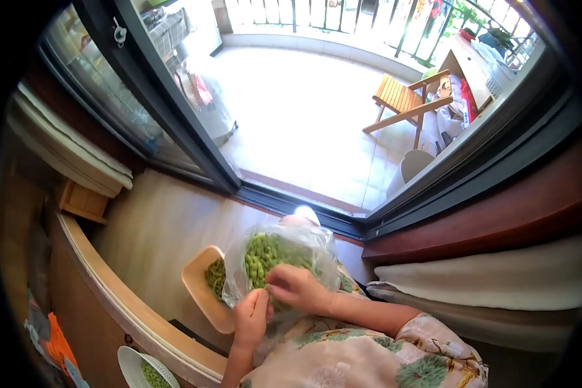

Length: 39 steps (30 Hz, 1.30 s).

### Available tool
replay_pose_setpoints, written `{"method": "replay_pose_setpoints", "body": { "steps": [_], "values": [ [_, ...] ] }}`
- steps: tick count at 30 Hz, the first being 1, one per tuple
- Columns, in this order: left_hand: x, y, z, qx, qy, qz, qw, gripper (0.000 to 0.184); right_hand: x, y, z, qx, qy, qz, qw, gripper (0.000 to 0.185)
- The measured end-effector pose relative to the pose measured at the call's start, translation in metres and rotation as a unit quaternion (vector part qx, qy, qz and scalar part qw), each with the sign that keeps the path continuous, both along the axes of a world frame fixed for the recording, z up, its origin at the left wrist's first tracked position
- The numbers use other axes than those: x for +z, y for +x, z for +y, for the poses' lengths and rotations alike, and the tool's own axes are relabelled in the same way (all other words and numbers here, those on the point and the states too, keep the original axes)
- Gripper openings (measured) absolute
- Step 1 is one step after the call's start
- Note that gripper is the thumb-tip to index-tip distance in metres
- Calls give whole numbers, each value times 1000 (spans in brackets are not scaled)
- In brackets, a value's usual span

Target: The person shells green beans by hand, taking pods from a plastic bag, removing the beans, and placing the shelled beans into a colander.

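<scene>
one bag (pixel 237 270) of pods (pixel 260 257); tub (pixel 194 278) left of bag, probably for easy reach; left hand (pixel 251 315), right hand (pixel 299 289) at bag, fingers curled, hold unclear.

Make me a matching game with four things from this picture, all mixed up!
1. plastic bag
2. tray
3. basket
4. chair

A. white, at the picture's bottom edge
B. out on the balcony
C. see-through, with green pods inside
D. tan, right beside the bag

Pairs: 1-C, 2-D, 3-A, 4-B
</scene>
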<state>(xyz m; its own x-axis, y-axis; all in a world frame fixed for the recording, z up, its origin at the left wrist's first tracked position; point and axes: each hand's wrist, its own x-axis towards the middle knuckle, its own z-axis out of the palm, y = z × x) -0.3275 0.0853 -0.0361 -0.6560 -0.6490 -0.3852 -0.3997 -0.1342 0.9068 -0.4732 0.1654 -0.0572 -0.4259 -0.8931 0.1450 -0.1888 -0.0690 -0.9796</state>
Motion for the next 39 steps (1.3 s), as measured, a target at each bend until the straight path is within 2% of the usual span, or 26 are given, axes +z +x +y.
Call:
{"method": "replay_pose_setpoints", "body": {
  "steps": [1, 5, 8, 12, 14, 19, 39],
  "values": [
    [-6, 1, 0, 6, 12, 10, 1000, 25, 0, 1, 0, -17, -18, 66, 997, 12],
    [-9, 0, 2, 33, 67, 19, 997, 24, 6, 2, 2, -40, 27, 36, 998, 14],
    [-9, -6, 5, 67, 127, 49, 988, 21, 5, 2, 2, -63, -31, 66, 995, 15],
    [-15, -4, 1, 142, 281, 139, 939, 17, 9, 2, 1, 43, -157, 205, 965, 21],
    [-13, -9, -1, 181, 342, 163, 908, 16, 12, 6, 4, 48, -148, 249, 956, 20],
    [-26, -6, -3, 178, 367, 187, 894, 16, 18, 5, 5, 46, -133, 288, 947, 17],
    [-32, -7, -3, 176, 396, 194, 880, 15, 9, 5, 3, 43, -109, 293, 949, 19]
  ]
}}
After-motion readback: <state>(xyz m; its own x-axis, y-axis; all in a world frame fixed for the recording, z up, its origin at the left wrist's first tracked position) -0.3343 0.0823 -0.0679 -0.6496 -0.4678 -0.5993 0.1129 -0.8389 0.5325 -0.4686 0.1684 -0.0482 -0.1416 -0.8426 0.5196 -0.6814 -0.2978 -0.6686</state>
